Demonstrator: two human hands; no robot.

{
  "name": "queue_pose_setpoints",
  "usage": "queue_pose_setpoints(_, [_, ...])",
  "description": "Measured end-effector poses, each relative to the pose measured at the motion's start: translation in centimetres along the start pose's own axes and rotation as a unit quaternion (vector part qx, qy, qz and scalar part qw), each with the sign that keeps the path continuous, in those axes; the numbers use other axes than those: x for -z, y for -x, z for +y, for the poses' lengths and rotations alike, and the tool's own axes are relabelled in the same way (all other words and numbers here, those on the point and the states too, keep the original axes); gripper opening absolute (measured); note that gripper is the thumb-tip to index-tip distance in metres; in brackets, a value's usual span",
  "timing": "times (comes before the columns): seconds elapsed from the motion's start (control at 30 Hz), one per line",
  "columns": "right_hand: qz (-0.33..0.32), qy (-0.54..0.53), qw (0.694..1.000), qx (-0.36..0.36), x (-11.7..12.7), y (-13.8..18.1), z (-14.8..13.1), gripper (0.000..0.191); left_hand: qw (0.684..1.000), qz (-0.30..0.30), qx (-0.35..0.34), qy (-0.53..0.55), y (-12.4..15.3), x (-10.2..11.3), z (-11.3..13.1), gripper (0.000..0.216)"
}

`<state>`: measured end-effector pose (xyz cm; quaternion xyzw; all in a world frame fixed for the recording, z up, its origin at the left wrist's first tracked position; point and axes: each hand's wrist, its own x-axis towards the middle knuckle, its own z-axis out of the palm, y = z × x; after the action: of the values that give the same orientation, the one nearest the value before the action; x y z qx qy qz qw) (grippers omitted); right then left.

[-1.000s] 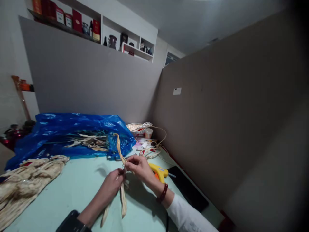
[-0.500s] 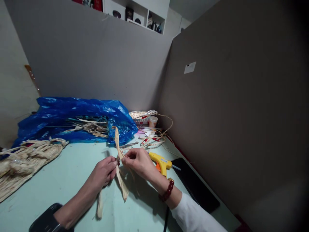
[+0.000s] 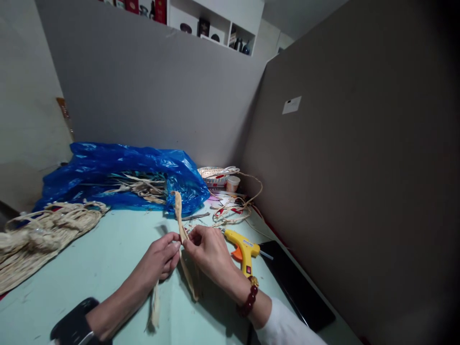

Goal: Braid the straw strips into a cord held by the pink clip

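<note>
My left hand [image 3: 162, 258] and my right hand [image 3: 209, 247] meet over the table, fingertips pinched close together. Between them stands a pale, dry husk strip [image 3: 178, 211], its upper end upright and its lower end hanging below the fingers. Both hands grip it around the middle. From under my left hand hangs another pale strip end [image 3: 155, 306]; whether it belongs to the same piece is hidden by the fingers. Just right of my right hand lies a yellow glue gun [image 3: 245, 247] with an orange trigger and a glue stick at its back.
A blue plastic bag [image 3: 125, 158] of dried strips lies at the back. Woven straw work [image 3: 53, 235] is at the left. Behind the glue gun are a paper cup [image 3: 233, 183], a round basket [image 3: 212, 173] and loose cord. A black flat panel [image 3: 298, 287] lies beside the right partition [image 3: 345, 167].
The view has shifted slightly, so everything sits a little further right. The husk strip has turned and looks narrower between the fingers. Both hands keep their pinch.
</note>
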<state>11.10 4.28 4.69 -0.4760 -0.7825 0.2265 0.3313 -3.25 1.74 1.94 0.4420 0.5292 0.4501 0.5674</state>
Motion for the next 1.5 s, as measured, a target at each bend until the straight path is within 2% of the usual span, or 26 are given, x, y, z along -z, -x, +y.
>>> queue_pose_setpoints(0.1, [0.007, 0.044, 0.999, -0.003, -0.1, 0.2, 0.2, 0.014, 1.0, -0.02, -0.002, 0.001, 0.1, -0.1, -0.3, 0.038])
queue_pose_setpoints(0.2, [0.014, 0.068, 0.997, 0.024, 0.0, 0.7, 0.0, 0.011, 0.999, -0.032, -0.009, -0.004, 0.0, -0.1, -0.5, 0.042])
queue_pose_setpoints(0.3, [-0.003, 0.043, 0.997, 0.059, 0.4, 0.9, -0.4, 0.011, 1.0, -0.024, -0.014, -0.007, -0.2, -0.1, -0.5, 0.044])
queue_pose_setpoints(0.37, [-0.033, -0.013, 0.997, 0.062, 0.5, 0.7, -0.4, 0.015, 1.0, -0.017, -0.018, -0.005, -0.3, 0.0, -0.4, 0.044])
queue_pose_setpoints(0.47, [-0.067, -0.134, 0.989, 0.021, 0.4, 0.1, 0.1, 0.014, 0.999, -0.008, -0.036, 0.002, -0.4, 0.1, -0.3, 0.04])
queue_pose_setpoints(0.57, [-0.092, -0.258, 0.961, -0.039, -0.1, -0.5, 0.9, 0.011, 0.999, -0.013, -0.05, 0.012, -0.6, 0.2, -0.4, 0.037])
queue_pose_setpoints(0.67, [-0.104, -0.323, 0.938, -0.064, -0.7, -0.7, 1.5, 0.011, 0.998, -0.019, -0.051, 0.024, -0.8, 0.1, -0.6, 0.034])
queue_pose_setpoints(0.73, [-0.098, -0.311, 0.943, -0.063, -1.0, -0.6, 1.6, 0.01, 0.998, -0.018, -0.047, 0.027, -0.8, 0.1, -0.7, 0.033])
queue_pose_setpoints(0.9, [-0.069, -0.169, 0.983, -0.029, -0.7, -0.3, 1.4, 0.013, 0.998, -0.008, -0.053, 0.015, -0.7, -0.1, -0.9, 0.035])
queue_pose_setpoints(1.13, [-0.068, -0.085, 0.994, -0.001, -0.1, 0.3, 0.2, 0.01, 0.996, 0.001, -0.092, 0.004, -0.3, 0.1, -0.4, 0.018])
queue_pose_setpoints(1.37, [-0.077, -0.107, 0.991, -0.02, -0.4, 0.3, -0.1, 0.01, 0.997, 0.014, -0.067, 0.03, -0.2, -0.3, 0.4, 0.018])
queue_pose_setpoints(1.5, [-0.091, -0.179, 0.978, -0.064, -0.8, -0.1, 0.5, 0.009, 0.998, 0.003, -0.061, 0.033, 0.0, -0.4, 0.5, 0.022])
